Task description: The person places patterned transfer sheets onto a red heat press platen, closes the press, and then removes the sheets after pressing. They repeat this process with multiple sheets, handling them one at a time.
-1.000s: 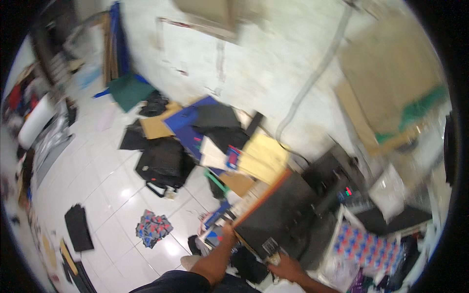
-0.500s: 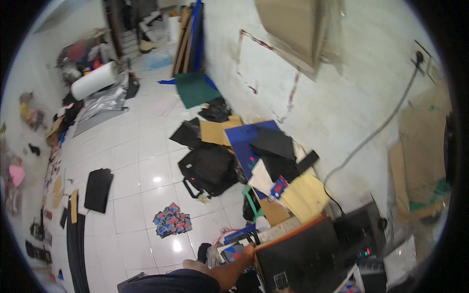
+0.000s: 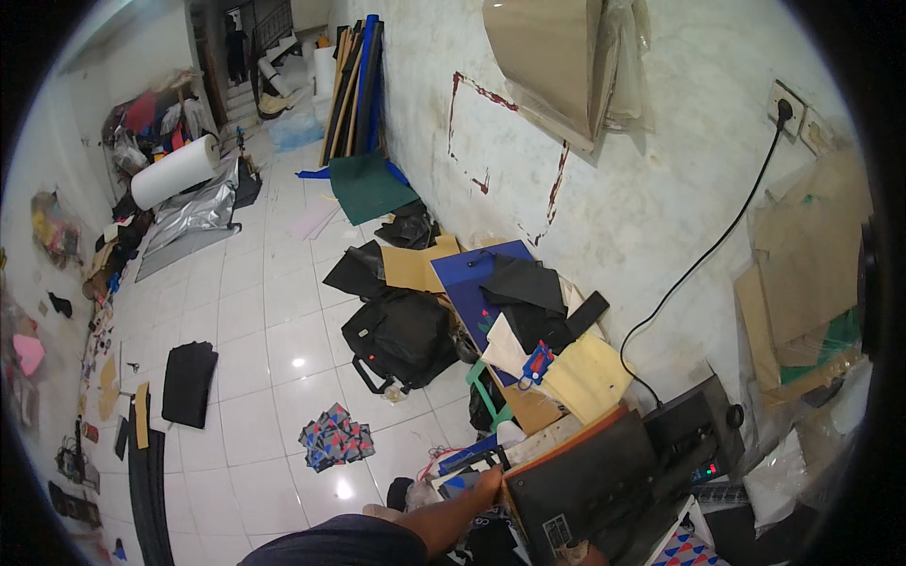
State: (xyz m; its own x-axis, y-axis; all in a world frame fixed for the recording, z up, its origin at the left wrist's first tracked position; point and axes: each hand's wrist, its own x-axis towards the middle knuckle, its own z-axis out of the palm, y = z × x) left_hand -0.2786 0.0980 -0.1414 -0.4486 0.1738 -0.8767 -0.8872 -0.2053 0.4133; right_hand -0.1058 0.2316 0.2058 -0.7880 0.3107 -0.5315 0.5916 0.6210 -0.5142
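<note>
Down at the bottom edge, the left hand (image 3: 490, 479) reaches out along a bare forearm and lands on the near corner of the big dark flat panel (image 3: 590, 481) with the orange rim, fingers curled against its edge, so it looks like a loose grip or a steadying touch rather than an open palm; how far the fingers wrap I cannot tell. The right hand (image 3: 576, 553) only peeks in at the lower rim under that panel, and whether it is open or closed I cannot tell either. The panel lies tilted over a heap of stuff, which is probably why a hand sits on its corner to keep it from sliding. Just beside it to the right stands a black machine (image 3: 694, 439) with small lit buttons, its black cable (image 3: 717, 241) running up the wall to a socket (image 3: 781, 106). Moving out, a yellow sheet (image 3: 585, 375) and a blue board (image 3: 477, 283) lie stacked against the wall, dumped where they are close to hand. A black bag (image 3: 401, 332) sits on the white tiles, a patterned cloth scrap (image 3: 335, 438) just in front of it. Further off, a green sheet (image 3: 366, 187) leans near upright rolls, and far left a white roll (image 3: 175, 171) rests on silver foil.
</note>
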